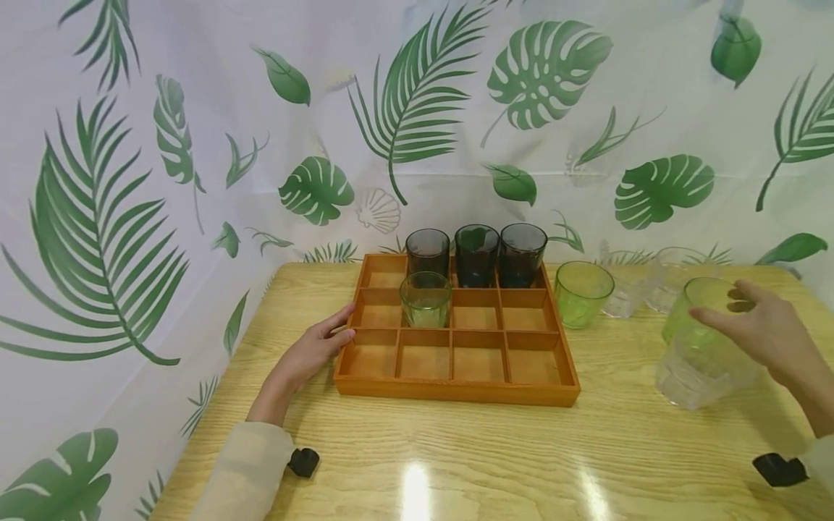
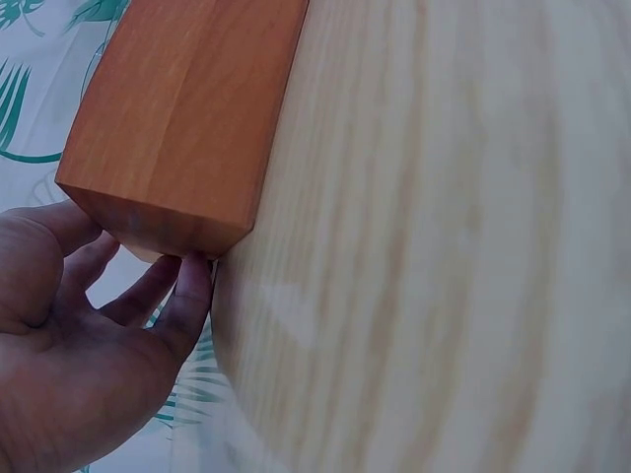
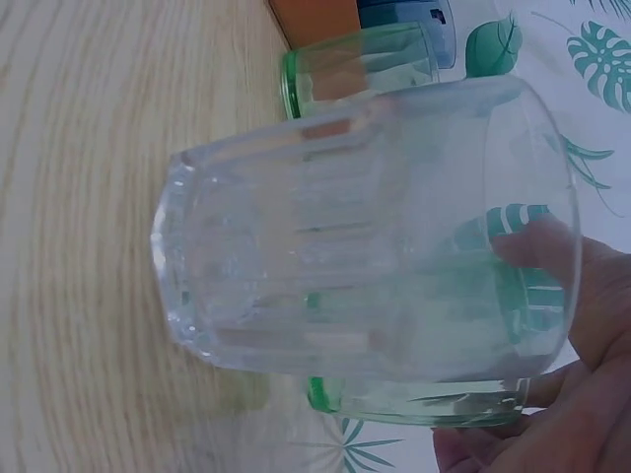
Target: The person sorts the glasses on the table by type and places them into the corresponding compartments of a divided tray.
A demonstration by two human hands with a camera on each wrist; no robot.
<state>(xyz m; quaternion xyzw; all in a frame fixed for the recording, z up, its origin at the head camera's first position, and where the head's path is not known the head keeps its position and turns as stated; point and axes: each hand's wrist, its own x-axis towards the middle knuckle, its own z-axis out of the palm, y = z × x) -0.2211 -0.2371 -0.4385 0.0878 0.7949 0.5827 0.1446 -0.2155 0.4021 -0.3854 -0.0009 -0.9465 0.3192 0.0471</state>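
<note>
Now my left hand (image 1: pixel 316 351) touches the tray (image 1: pixel 456 391); at frame right, my right hand (image 1: pixel 767 324) seems after a green glass (image 1: pixel 679 315), grip unclear. Next, I'd lift it in.

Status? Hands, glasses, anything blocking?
Left hand touching tray. Right hand at green glass, grip unclear. Four glasses in tray. Clear glass close in front, possibly blocking.

Tray (image 1: pixel 456 391): on the table (image 1: pixel 508 463)
Back row (image 1: pixel 383 275): three glasses (image 1: pixel 478 257), rightmost compartments
Middle row (image 1: pixel 476 312): one glass (image 1: pixel 426 300), second from left
Tray's right: other glasses (image 1: pixel 582 297)
</note>
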